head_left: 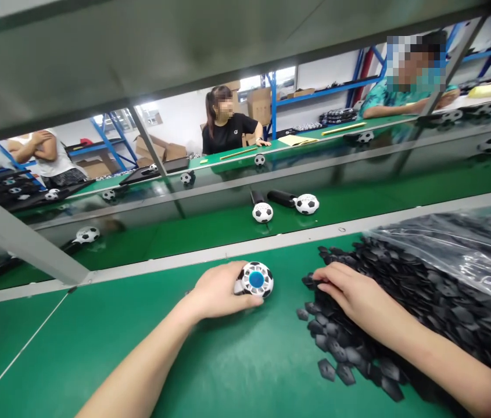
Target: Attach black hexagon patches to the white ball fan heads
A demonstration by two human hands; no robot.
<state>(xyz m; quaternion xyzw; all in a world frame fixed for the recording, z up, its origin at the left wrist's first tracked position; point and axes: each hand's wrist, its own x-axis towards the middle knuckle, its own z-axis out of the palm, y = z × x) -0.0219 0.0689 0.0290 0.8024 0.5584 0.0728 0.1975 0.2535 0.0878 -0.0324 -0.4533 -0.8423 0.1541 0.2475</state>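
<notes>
My left hand (221,290) is wrapped around a soccer-ball-patterned piece (266,281), white and black with a round blue centre facing up. It is held over the green work surface (236,366). To its right, my right hand (345,284) reaches to the edge of a pile of small black pentagon-shaped pieces (432,296). Thumb and fingers are pinched together on a black pentagon piece (309,281) at the pile's left side. Several loose black pieces lie scattered toward me below the right hand.
Clear plastic sheeting (458,249) covers part of the pile. Beyond a metal rail (197,255), a green conveyor carries soccer-ball items with black handles (262,212). A slanted metal post (31,232) stands at left. A metal shelf hangs overhead. Several people are across the line.
</notes>
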